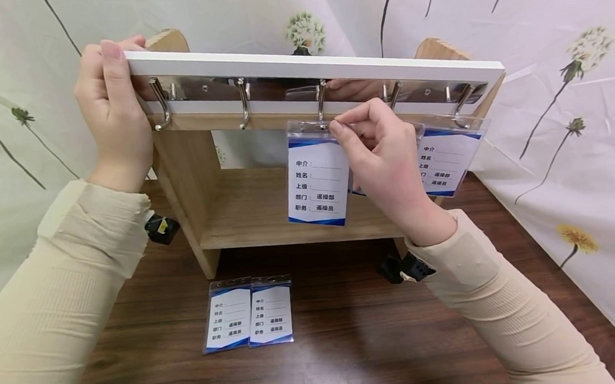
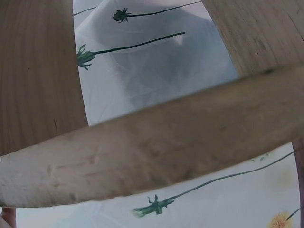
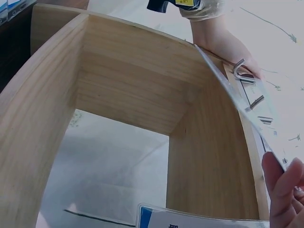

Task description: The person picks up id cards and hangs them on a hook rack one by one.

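Note:
My left hand (image 1: 114, 104) grips the left end of the white-edged hook rail (image 1: 277, 60) on a wooden shelf, its thumb over the front. Between thumb and forefinger, my right hand (image 1: 385, 157) pinches the clear top of an ID badge holder (image 1: 317, 179). That badge hangs in front of the rail's middle hook (image 1: 320, 99), with the hook's tip right at its top slot. Another badge (image 1: 447, 158) hangs at the far right hook (image 1: 462, 104). A further one behind my right hand is mostly hidden. In the right wrist view, the pinched badge (image 3: 190, 221) shows only its edge.
Two more badges (image 1: 227, 316) lie side by side on the dark wooden table (image 1: 350, 343), in front of the shelf (image 1: 289, 232). The rail's two left hooks (image 1: 243, 104) carry nothing. A dandelion-patterned cloth (image 1: 550, 139) stands behind and at the sides.

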The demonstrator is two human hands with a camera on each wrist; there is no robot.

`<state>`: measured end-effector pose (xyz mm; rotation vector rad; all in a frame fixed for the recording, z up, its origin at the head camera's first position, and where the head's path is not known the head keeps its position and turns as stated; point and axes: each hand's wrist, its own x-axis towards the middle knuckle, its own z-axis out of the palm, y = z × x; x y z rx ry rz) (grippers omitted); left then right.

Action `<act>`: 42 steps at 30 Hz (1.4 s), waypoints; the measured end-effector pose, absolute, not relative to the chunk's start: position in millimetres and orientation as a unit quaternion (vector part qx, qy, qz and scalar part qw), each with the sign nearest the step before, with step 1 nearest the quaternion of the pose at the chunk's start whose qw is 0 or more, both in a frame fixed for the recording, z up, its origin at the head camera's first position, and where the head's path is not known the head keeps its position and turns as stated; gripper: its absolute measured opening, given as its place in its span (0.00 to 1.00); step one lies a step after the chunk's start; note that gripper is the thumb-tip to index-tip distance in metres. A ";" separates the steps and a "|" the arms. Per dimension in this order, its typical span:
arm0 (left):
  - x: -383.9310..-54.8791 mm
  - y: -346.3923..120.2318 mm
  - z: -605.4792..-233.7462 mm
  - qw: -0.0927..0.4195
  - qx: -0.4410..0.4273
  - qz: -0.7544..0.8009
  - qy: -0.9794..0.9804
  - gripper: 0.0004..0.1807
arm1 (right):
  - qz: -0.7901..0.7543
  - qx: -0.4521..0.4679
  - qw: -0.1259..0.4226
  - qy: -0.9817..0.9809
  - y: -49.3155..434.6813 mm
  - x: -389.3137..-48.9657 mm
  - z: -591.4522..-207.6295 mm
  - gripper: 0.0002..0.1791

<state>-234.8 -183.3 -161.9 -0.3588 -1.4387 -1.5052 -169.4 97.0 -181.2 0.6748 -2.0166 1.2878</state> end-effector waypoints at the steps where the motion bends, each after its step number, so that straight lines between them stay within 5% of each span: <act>1: -234.9 -183.3 -161.8 0.492 -0.148 -0.620 -0.593 0.21 | 0.493 0.255 0.318 -0.769 97.1 -168.9 -181.1 0.05; 42: -234.8 -183.9 -162.3 0.498 -0.154 -0.612 -0.595 0.21 | 0.480 0.258 0.344 -0.765 107.1 -169.3 -203.9 0.16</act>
